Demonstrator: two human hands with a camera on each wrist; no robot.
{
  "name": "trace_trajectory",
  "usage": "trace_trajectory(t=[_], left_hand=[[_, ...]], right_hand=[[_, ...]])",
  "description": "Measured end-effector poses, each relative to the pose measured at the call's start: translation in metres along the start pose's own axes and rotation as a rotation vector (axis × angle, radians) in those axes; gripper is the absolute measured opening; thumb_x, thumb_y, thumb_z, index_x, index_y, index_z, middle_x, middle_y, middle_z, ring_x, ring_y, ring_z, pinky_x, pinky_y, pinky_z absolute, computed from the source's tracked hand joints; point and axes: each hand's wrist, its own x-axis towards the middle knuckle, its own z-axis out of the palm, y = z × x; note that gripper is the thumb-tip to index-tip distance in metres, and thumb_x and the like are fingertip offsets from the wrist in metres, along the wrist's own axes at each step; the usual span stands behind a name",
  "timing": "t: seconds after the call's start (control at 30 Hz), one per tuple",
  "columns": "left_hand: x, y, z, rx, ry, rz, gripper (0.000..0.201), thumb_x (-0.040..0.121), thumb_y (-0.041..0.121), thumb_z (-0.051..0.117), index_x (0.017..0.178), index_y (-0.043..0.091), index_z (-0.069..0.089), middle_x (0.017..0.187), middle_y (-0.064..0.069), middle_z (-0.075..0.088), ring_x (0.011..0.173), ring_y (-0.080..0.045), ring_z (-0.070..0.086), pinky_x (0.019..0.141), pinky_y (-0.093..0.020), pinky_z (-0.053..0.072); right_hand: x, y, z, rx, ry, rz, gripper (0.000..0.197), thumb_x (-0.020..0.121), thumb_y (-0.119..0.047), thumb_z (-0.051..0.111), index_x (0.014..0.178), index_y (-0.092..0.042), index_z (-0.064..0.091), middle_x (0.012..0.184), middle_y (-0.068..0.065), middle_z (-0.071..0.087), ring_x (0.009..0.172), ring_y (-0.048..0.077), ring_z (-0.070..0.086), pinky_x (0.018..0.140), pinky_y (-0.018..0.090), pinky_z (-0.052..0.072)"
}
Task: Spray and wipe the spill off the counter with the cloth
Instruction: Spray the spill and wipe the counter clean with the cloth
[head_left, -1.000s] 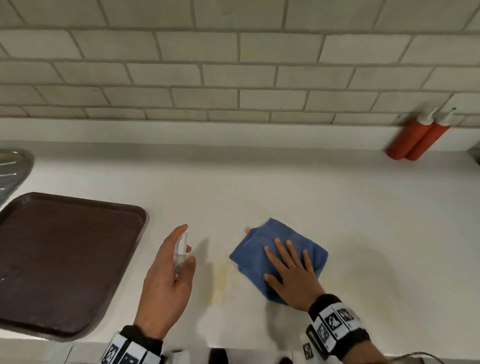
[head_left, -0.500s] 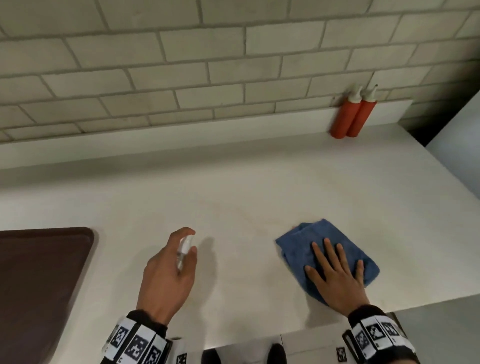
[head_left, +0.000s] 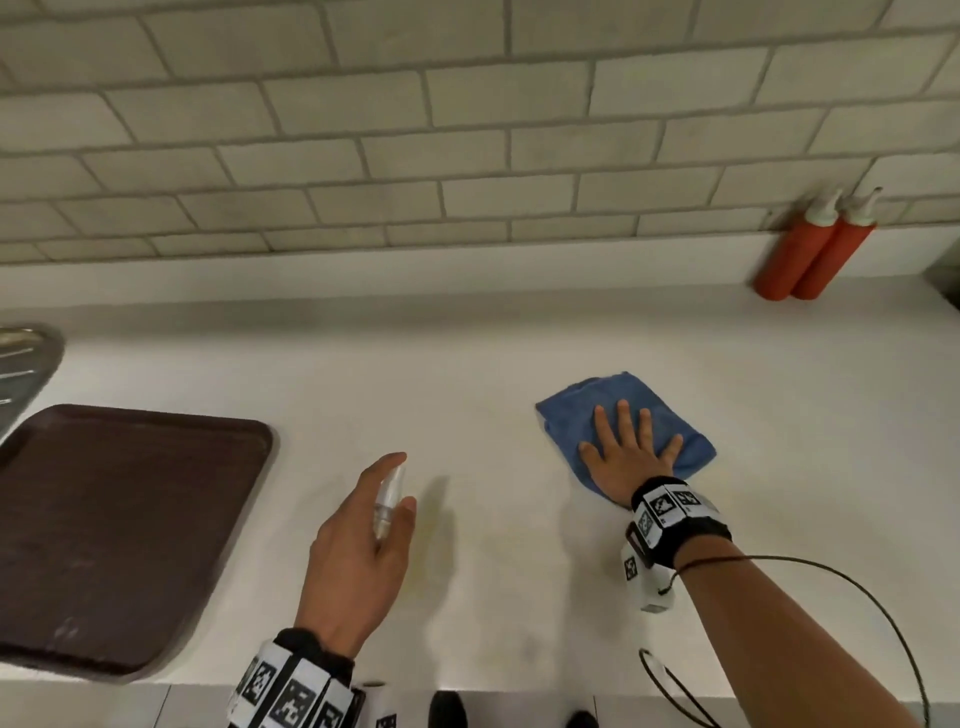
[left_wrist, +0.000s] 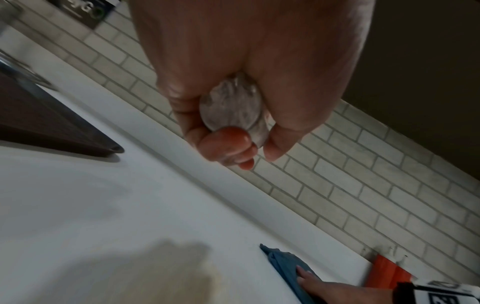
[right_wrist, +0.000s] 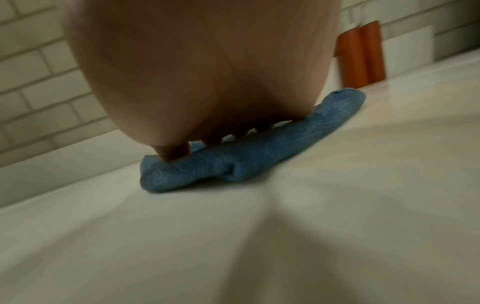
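Head view: a white counter (head_left: 519, 338) is backed by pale brick tile (head_left: 467, 156). A spray bottle (head_left: 387, 501) is gripped by the left hand (head_left: 358, 561); the right hand (head_left: 626, 457) is pressed flat on the blue cloth (head_left: 670, 415) at 3 o'clock.

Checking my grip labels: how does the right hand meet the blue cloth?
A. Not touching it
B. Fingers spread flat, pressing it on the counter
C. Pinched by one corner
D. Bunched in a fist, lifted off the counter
B: the right hand lies with fingers spread flat on the blue cloth, which rests on the counter.
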Motion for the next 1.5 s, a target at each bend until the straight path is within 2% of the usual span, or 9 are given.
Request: trace_trajectory(t=[0.2, 0.4, 0.53, 0.6, 0.7, 0.8, 1.03, 1.3, 1.5], left_hand=[[-0.003, -0.038, -0.029, 0.009, -0.015, -0.068, 0.042, 0.097, 0.032, 0.057, 0.135, 0.046, 0.046, 0.093, 0.027, 0.060, 0.081, -0.007, 0.064, 0.070, -0.028, 0.047], [0.007, -0.063, -0.044, -0.044, -0.031, -0.094, 0.042, 0.097, 0.033, 0.056, 0.133, 0.051, 0.044, 0.105, 0.018, 0.066, 0.084, -0.008, 0.064, 0.072, -0.027, 0.048], [0.016, -0.070, -0.050, -0.077, -0.038, -0.081, 0.042, 0.097, 0.031, 0.056, 0.133, 0.051, 0.044, 0.089, 0.014, 0.068, 0.074, -0.003, 0.063, 0.067, -0.023, 0.047], [0.020, -0.072, -0.053, -0.088, -0.053, -0.065, 0.043, 0.098, 0.032, 0.056, 0.133, 0.052, 0.044, 0.077, 0.010, 0.066, 0.067, -0.001, 0.060, 0.064, -0.025, 0.047], [0.025, -0.076, -0.055, -0.094, -0.098, -0.039, 0.041, 0.097, 0.034, 0.056, 0.128, 0.058, 0.043, 0.070, 0.014, 0.064, 0.059, -0.003, 0.058, 0.060, -0.027, 0.046], [0.025, -0.080, -0.058, -0.076, -0.129, -0.029, 0.040, 0.096, 0.038, 0.056, 0.127, 0.060, 0.043, 0.066, 0.009, 0.060, 0.059, -0.008, 0.056, 0.062, -0.030, 0.046], [0.024, -0.081, -0.061, -0.051, -0.172, -0.025, 0.039, 0.096, 0.034, 0.058, 0.127, 0.055, 0.048, 0.065, 0.020, 0.060, 0.061, -0.006, 0.057, 0.065, -0.030, 0.047], [0.036, -0.043, -0.027, -0.081, -0.246, 0.022, 0.037, 0.095, 0.037, 0.058, 0.124, 0.059, 0.048, 0.075, 0.004, 0.063, 0.070, -0.009, 0.060, 0.070, -0.028, 0.046], [0.033, -0.029, -0.019, -0.078, -0.294, 0.052, 0.038, 0.096, 0.038, 0.057, 0.125, 0.060, 0.047, 0.088, 0.005, 0.068, 0.079, -0.010, 0.063, 0.077, -0.024, 0.050]], right_hand=[[0.016, -0.098, 0.010, -0.087, -0.049, -0.180, 0.067, 0.096, -0.059, 0.014, 0.152, -0.034, -0.014, 0.160, -0.002, -0.025, 0.146, 0.029, -0.022, 0.111, 0.068, -0.011], [-0.030, -0.170, 0.060, -0.168, -0.041, -0.465, 0.074, 0.085, -0.063, -0.002, 0.153, -0.034, -0.009, 0.160, -0.002, -0.023, 0.147, 0.029, -0.022, 0.107, 0.067, -0.020], [-0.062, -0.181, 0.089, -0.217, 0.018, -0.570, 0.067, 0.091, -0.059, 0.027, 0.152, -0.032, 0.021, 0.162, 0.002, 0.015, 0.148, 0.033, 0.015, 0.107, 0.066, -0.008], [-0.059, -0.181, 0.089, -0.204, 0.041, -0.554, 0.065, 0.090, -0.061, 0.031, 0.150, -0.035, 0.027, 0.160, -0.001, 0.024, 0.146, 0.029, 0.025, 0.108, 0.066, 0.000], [-0.034, -0.184, 0.069, -0.196, 0.030, -0.500, 0.067, 0.090, -0.065, 0.014, 0.152, -0.042, 0.000, 0.163, -0.010, -0.010, 0.150, 0.022, -0.008, 0.110, 0.064, -0.015], [0.003, -0.183, 0.040, -0.126, -0.005, -0.370, 0.066, 0.094, -0.065, 0.016, 0.151, -0.043, -0.007, 0.161, -0.012, -0.019, 0.148, 0.020, -0.016, 0.112, 0.064, -0.012], [0.023, -0.124, 0.018, -0.030, 0.003, -0.152, 0.066, 0.094, -0.065, 0.016, 0.151, -0.043, -0.010, 0.161, -0.012, -0.020, 0.148, 0.019, -0.016, 0.114, 0.064, -0.008], [-0.058, -0.017, 0.038, 0.054, 0.084, 0.012, 0.066, 0.095, -0.063, 0.021, 0.151, -0.044, -0.007, 0.162, -0.011, -0.017, 0.149, 0.017, -0.014, 0.115, 0.062, -0.008], [-0.033, 0.035, 0.004, 0.080, 0.022, 0.137, 0.070, 0.094, -0.060, 0.032, 0.152, -0.041, -0.003, 0.162, -0.009, -0.014, 0.149, 0.021, -0.010, 0.114, 0.066, 0.002]])
